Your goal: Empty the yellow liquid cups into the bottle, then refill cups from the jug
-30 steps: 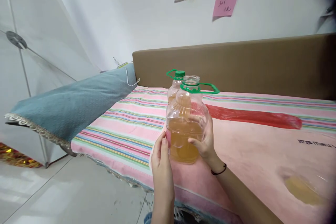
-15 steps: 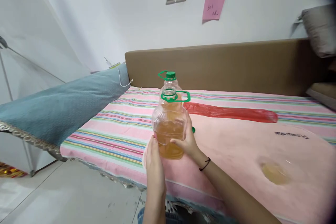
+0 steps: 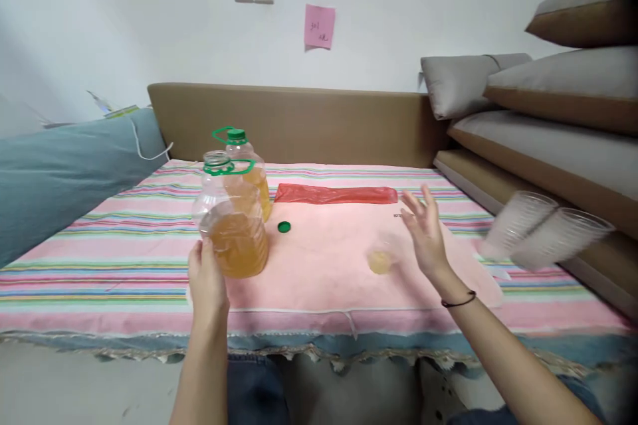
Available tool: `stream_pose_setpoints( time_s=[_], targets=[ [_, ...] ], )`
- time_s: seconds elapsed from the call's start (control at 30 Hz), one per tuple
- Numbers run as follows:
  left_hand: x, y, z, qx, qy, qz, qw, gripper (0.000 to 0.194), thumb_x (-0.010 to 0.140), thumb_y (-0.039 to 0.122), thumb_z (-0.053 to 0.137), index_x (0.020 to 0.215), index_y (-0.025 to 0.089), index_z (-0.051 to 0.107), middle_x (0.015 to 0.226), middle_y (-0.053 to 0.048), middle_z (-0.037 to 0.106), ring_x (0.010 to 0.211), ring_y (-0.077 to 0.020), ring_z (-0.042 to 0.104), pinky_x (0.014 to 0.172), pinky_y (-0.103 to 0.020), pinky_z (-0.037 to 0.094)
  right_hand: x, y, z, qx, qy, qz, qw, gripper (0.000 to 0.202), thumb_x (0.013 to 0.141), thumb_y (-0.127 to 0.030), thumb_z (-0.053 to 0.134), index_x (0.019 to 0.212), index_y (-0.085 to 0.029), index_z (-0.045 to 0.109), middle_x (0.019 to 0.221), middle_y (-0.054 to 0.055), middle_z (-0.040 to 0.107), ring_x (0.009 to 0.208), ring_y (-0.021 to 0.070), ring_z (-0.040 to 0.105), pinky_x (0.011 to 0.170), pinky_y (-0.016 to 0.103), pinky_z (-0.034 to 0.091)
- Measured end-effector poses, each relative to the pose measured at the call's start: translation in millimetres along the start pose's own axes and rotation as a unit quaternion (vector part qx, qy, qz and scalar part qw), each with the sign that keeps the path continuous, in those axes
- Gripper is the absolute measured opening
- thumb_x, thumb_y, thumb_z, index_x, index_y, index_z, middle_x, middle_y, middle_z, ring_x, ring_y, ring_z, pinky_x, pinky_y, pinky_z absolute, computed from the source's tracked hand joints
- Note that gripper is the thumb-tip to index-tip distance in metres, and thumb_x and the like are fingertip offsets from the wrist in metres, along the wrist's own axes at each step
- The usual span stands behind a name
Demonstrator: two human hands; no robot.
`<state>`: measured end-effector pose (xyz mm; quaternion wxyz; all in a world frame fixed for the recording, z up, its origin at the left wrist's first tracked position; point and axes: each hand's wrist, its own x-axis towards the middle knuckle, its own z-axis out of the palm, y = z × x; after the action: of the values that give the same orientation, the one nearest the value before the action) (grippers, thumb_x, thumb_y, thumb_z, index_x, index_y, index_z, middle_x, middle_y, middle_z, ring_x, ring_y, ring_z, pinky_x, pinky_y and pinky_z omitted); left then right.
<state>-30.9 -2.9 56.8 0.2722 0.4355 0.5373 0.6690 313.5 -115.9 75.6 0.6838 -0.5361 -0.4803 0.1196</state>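
Striped pink cloth (image 3: 139,232), on it, left to right: left hand (image 3: 207,279), fingers against uncapped jug (image 3: 238,239) of amber liquid; capped jug (image 3: 260,179) behind; green cap (image 3: 284,227); small cup (image 3: 380,260); right hand (image 3: 426,232), open, raised, holding nothing.

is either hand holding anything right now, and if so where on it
The left hand has its fingers against the uncapped jug's lower side; the right hand is empty.

A plain white wall (image 3: 373,0) rises behind a brown padded backrest (image 3: 299,126); grey-and-brown cushions (image 3: 563,113) are stacked at the right.
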Motion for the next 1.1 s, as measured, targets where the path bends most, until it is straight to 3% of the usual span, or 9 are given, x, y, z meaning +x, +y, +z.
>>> stream_pose_setpoints(
  time_s=[0.07, 0.17, 0.23, 0.3, 0.43, 0.57, 0.7, 0.77, 1.1],
  targets=[
    [-9.8, 9.6, 6.9, -0.020, 0.066, 0.038, 0.997, 0.040, 0.086, 0.043, 0.057, 0.118, 0.019, 0.054, 0.129, -0.009, 0.056, 0.127, -0.0235, 0.050, 0.112, -0.043, 0.036, -8.9, 16.3, -43.4, -0.019, 0.078, 0.044, 0.996, 0.074, 0.085, -0.052, 0.060, 0.149, -0.033, 0.028, 0.151, 0.012, 0.046, 0.140, 0.0224, 0.043, 0.115, 0.049, 0.032],
    [-34.1, 26.6, 20.2, -0.061, 0.111, 0.183, 0.975, 0.038, 0.085, 0.028, 0.057, 0.121, 0.020, 0.048, 0.133, -0.008, 0.049, 0.119, -0.0181, 0.052, 0.103, -0.036, 0.044, -24.6, 42.8, -77.6, -0.013, 0.112, 0.120, 0.986, 0.069, 0.079, -0.055, 0.063, 0.139, -0.028, 0.043, 0.146, 0.013, 0.051, 0.136, 0.0246, 0.047, 0.114, 0.048, 0.035],
    [-55.3, 34.0, 33.3, -0.068, 0.048, 0.270, 0.959, 0.030, 0.087, 0.025, 0.055, 0.116, 0.020, 0.050, 0.123, -0.006, 0.053, 0.106, -0.0158, 0.056, 0.096, -0.034, 0.047, -31.3, 54.9, -83.4, 0.002, 0.095, 0.166, 0.982, 0.062, 0.072, -0.053, 0.068, 0.126, -0.025, 0.056, 0.139, 0.013, 0.057, 0.131, 0.0270, 0.052, 0.112, 0.050, 0.037],
    [-78.3, 34.7, 51.3, -0.050, -0.067, 0.293, 0.952, 0.021, 0.085, 0.024, 0.058, 0.106, 0.020, 0.057, 0.107, -0.004, 0.059, 0.095, -0.0153, 0.059, 0.089, -0.033, 0.049, -34.9, 59.5, -81.8, 0.026, 0.064, 0.209, 0.976, 0.051, 0.065, -0.047, 0.075, 0.110, -0.024, 0.065, 0.129, 0.011, 0.065, 0.125, 0.0279, 0.058, 0.110, 0.049, 0.041],
    [-124.6, 15.8, 99.9, 0.006, -0.328, 0.230, 0.916, 0.020, 0.078, 0.022, 0.063, 0.098, 0.020, 0.066, 0.096, -0.004, 0.070, 0.084, -0.0174, 0.066, 0.076, -0.033, 0.054, -41.7, 52.8, -73.2, 0.095, 0.011, 0.279, 0.956, 0.033, 0.061, -0.035, 0.078, 0.090, -0.022, 0.071, 0.111, 0.010, 0.074, 0.108, 0.0266, 0.068, 0.103, 0.046, 0.049],
    [-162.2, -11.7, 146.5, 0.027, -0.460, 0.143, 0.876, 0.037, 0.068, 0.021, 0.074, 0.104, 0.020, 0.064, 0.109, -0.010, 0.072, 0.087, -0.0219, 0.070, 0.074, -0.036, 0.057, -50.1, 43.2, -68.4, 0.173, -0.001, 0.321, 0.931, 0.024, 0.066, -0.034, 0.073, 0.086, -0.021, 0.072, 0.100, 0.010, 0.078, 0.096, 0.0243, 0.073, 0.100, 0.046, 0.052],
    [-180.2, -23.7, 173.5, 0.008, -0.497, 0.089, 0.863, 0.083, 0.058, 0.026, 0.085, 0.131, 0.021, 0.046, 0.128, -0.015, 0.063, 0.111, -0.0253, 0.065, 0.097, -0.043, 0.052, -50.5, 38.9, -67.7, 0.213, 0.014, 0.332, 0.919, 0.019, 0.067, -0.031, 0.073, 0.084, -0.022, 0.070, 0.095, 0.007, 0.078, 0.095, 0.0233, 0.074, 0.103, 0.047, 0.050],
    [-183.1, -24.0, 180.5, -0.009, -0.504, 0.071, 0.861, 0.094, 0.058, 0.027, 0.086, 0.137, 0.022, 0.036, 0.131, -0.016, 0.061, 0.116, -0.0244, 0.063, 0.104, -0.044, 0.047, -48.4, 37.1, -68.5, 0.224, 0.023, 0.330, 0.917, 0.018, 0.067, -0.031, 0.074, 0.082, -0.023, 0.069, 0.095, 0.006, 0.078, 0.096, 0.0235, 0.073, 0.103, 0.047, 0.049],
    [-181.2, -9.9, 203.1, -0.077, -0.482, -0.008, 0.873, 0.084, 0.064, 0.034, 0.082, 0.131, 0.025, 0.033, 0.119, -0.011, 0.060, 0.094, -0.0192, 0.069, 0.087, -0.042, 0.056, -39.5, 30.9, -86.2, 0.244, 0.054, 0.323, 0.913, 0.022, 0.068, -0.032, 0.072, 0.087, -0.024, 0.065, 0.103, 0.006, 0.076, 0.100, 0.0241, 0.071, 0.101, 0.047, 0.050]
  ],
)
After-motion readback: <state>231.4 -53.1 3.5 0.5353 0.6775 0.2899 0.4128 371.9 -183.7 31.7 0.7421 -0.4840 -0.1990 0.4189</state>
